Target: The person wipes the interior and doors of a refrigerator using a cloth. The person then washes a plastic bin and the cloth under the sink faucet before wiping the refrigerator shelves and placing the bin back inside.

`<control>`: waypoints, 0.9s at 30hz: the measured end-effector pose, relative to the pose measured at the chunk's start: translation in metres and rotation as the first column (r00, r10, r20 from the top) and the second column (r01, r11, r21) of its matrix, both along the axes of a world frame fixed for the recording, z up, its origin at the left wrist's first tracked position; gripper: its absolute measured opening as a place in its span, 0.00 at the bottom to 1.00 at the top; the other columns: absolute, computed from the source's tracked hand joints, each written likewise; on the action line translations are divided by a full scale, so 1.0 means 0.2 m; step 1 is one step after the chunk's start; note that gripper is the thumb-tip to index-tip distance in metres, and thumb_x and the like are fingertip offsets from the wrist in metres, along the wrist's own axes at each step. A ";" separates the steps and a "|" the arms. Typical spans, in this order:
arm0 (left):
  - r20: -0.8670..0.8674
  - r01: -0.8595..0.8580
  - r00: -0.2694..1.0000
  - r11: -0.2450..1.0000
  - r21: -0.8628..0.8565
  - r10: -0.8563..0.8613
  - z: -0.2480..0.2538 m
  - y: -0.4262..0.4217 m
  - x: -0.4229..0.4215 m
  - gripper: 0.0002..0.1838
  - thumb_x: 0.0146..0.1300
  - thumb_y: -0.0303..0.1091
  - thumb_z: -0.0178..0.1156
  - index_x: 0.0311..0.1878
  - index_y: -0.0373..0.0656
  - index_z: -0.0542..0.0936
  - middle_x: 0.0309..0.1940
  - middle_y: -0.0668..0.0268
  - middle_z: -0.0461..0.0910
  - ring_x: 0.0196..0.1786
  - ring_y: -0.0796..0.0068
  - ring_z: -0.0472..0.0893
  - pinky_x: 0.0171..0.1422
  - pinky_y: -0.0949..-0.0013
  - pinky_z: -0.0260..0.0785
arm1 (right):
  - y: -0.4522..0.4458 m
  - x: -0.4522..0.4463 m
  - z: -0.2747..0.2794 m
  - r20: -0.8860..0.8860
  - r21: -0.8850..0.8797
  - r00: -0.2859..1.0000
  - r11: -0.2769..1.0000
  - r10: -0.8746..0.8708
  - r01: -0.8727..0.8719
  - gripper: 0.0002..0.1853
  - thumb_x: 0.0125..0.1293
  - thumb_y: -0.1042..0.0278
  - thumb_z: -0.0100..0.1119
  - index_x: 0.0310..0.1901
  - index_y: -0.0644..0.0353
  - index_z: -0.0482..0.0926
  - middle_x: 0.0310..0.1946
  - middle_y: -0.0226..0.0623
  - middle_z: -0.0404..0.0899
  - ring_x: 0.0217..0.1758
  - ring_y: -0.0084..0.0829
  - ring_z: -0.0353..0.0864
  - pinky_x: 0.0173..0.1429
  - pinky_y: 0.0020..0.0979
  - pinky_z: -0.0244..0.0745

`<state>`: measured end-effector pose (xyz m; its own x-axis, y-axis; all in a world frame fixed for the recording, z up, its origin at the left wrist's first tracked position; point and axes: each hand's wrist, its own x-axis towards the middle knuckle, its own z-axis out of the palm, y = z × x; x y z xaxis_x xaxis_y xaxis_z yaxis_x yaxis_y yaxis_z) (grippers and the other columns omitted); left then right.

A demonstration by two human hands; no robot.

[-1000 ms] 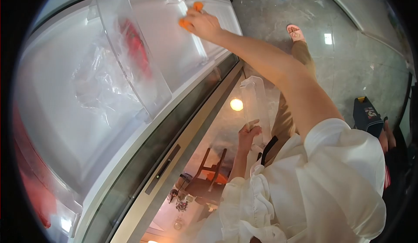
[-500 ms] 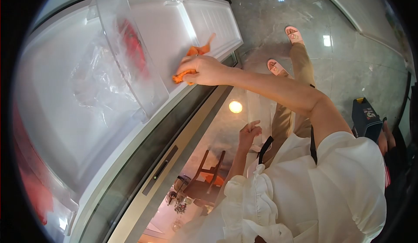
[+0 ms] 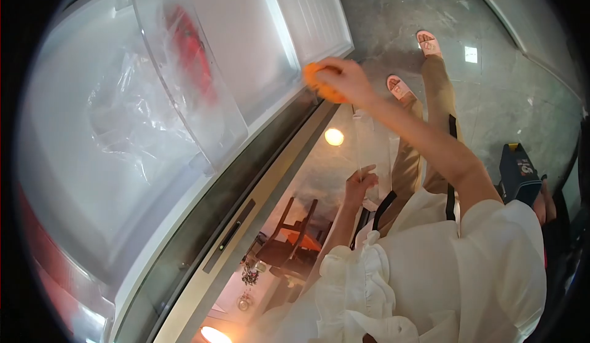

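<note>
My right hand [image 3: 347,80] is closed around a bunched orange cloth [image 3: 322,83], beside the outer edge of an opened refrigerator door [image 3: 246,137]. Whether the cloth touches the door edge I cannot tell. Lower down, my left hand [image 3: 359,183] hangs in front of the door's outer face, fingers loosely bent and apart, with nothing visible in it. On the door's white inner side, a clear plastic shelf bin [image 3: 227,122] holds clear plastic wrapping [image 3: 132,106] and a red package [image 3: 192,51].
Grey floor tiles [image 3: 491,97] lie beyond the door, with my feet in pink slippers [image 3: 399,88]. A dark box-like container [image 3: 519,174] stands at right, near another person's limb [image 3: 549,203]. A brown chair [image 3: 292,244] and lamp glow [image 3: 334,137] appear around the door's outer face.
My right hand has moved right and slightly up with the orange cloth, from the door's inner panel to its edge. My left hand has barely shifted.
</note>
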<state>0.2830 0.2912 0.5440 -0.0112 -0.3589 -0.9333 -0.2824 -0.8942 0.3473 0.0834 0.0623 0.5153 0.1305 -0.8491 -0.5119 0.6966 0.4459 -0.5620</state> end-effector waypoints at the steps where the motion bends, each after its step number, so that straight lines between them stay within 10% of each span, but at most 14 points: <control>1: -0.005 -0.003 1.000 1.000 0.002 0.003 -0.03 0.00 0.00 0.18 0.64 0.32 0.62 0.57 0.43 0.79 0.36 0.66 0.84 0.36 0.79 0.83 0.44 0.76 0.74 | 0.00 0.01 0.16 0.210 -0.097 0.976 0.992 -0.057 0.079 0.11 0.65 0.70 0.59 0.45 0.67 0.80 0.36 0.36 0.82 0.35 0.24 0.80 0.42 0.22 0.75; 3: -0.031 -0.006 0.999 1.000 0.008 0.006 -0.04 0.02 0.01 0.19 0.63 0.31 0.62 0.57 0.41 0.79 0.36 0.66 0.84 0.36 0.79 0.83 0.43 0.77 0.74 | -0.04 0.09 0.38 -0.255 -0.566 0.934 0.821 -0.251 0.066 0.09 0.65 0.70 0.61 0.44 0.66 0.80 0.39 0.34 0.81 0.37 0.22 0.79 0.41 0.21 0.74; 4: -0.034 -0.007 0.999 1.000 0.006 0.007 -0.04 0.02 0.00 0.19 0.63 0.31 0.62 0.57 0.41 0.79 0.36 0.66 0.84 0.36 0.79 0.83 0.43 0.77 0.74 | -0.05 0.08 0.52 -0.076 -0.518 0.997 0.855 -0.024 -0.019 0.10 0.64 0.69 0.62 0.44 0.65 0.80 0.42 0.33 0.80 0.41 0.25 0.79 0.43 0.23 0.74; 6: -0.012 0.035 0.999 0.999 0.039 -0.035 -0.05 0.00 -0.03 0.19 0.63 0.31 0.62 0.57 0.39 0.79 0.36 0.65 0.84 0.36 0.79 0.82 0.43 0.77 0.74 | -0.07 0.18 0.52 -0.313 -0.602 0.918 0.799 -0.244 0.007 0.10 0.64 0.68 0.63 0.44 0.65 0.80 0.41 0.35 0.79 0.41 0.28 0.79 0.45 0.25 0.74; 9: -0.011 0.080 0.997 0.997 0.018 -0.079 -0.04 -0.03 -0.03 0.17 0.63 0.30 0.61 0.56 0.41 0.80 0.33 0.66 0.83 0.35 0.80 0.81 0.43 0.76 0.74 | -0.12 0.20 0.23 -0.473 -0.554 0.822 0.833 -0.318 0.003 0.10 0.64 0.60 0.59 0.40 0.55 0.83 0.40 0.34 0.79 0.43 0.37 0.81 0.46 0.33 0.75; 12: -0.013 0.033 0.999 0.999 0.019 -0.033 0.01 -0.07 -0.07 0.18 0.64 0.31 0.60 0.57 0.38 0.79 0.36 0.64 0.84 0.36 0.78 0.82 0.43 0.76 0.73 | -0.18 -0.01 -0.05 -0.499 -0.056 0.819 0.933 0.282 -0.355 0.11 0.65 0.60 0.58 0.40 0.58 0.83 0.39 0.34 0.82 0.35 0.28 0.83 0.40 0.30 0.76; 14: -0.006 0.058 0.998 0.998 0.026 -0.058 -0.02 -0.08 -0.07 0.18 0.64 0.32 0.60 0.57 0.38 0.79 0.36 0.64 0.84 0.36 0.78 0.82 0.43 0.76 0.73 | -0.23 0.01 -0.06 -0.150 -0.046 0.989 0.999 -0.020 0.014 0.11 0.65 0.64 0.62 0.44 0.61 0.80 0.36 0.31 0.82 0.33 0.23 0.80 0.38 0.27 0.75; 19: 0.038 0.084 0.996 0.995 0.060 -0.086 -0.06 -0.09 -0.09 0.17 0.63 0.28 0.61 0.56 0.39 0.79 0.32 0.65 0.83 0.35 0.79 0.82 0.42 0.77 0.74 | -0.40 0.25 0.31 -0.202 -0.357 0.942 0.916 -0.269 0.185 0.12 0.65 0.64 0.63 0.45 0.60 0.76 0.35 0.31 0.80 0.31 0.28 0.79 0.39 0.31 0.75; 24: 0.039 0.051 0.998 0.998 0.040 -0.052 -0.05 -0.14 -0.13 0.17 0.63 0.28 0.61 0.56 0.39 0.79 0.32 0.65 0.83 0.34 0.78 0.81 0.41 0.76 0.74 | -0.44 0.26 0.06 -0.612 -0.683 0.511 0.729 -0.604 0.043 0.11 0.60 0.64 0.64 0.41 0.57 0.76 0.32 0.40 0.79 0.37 0.48 0.80 0.42 0.36 0.76; 27: 0.011 0.074 0.997 0.997 0.022 -0.074 -0.06 -0.17 -0.14 0.17 0.63 0.28 0.61 0.55 0.39 0.80 0.32 0.64 0.83 0.33 0.78 0.82 0.41 0.76 0.74 | -0.42 0.08 -0.27 -0.674 -0.028 0.737 0.999 -0.051 0.043 0.07 0.58 0.68 0.61 0.38 0.58 0.77 0.36 0.41 0.80 0.37 0.41 0.83 0.41 0.38 0.77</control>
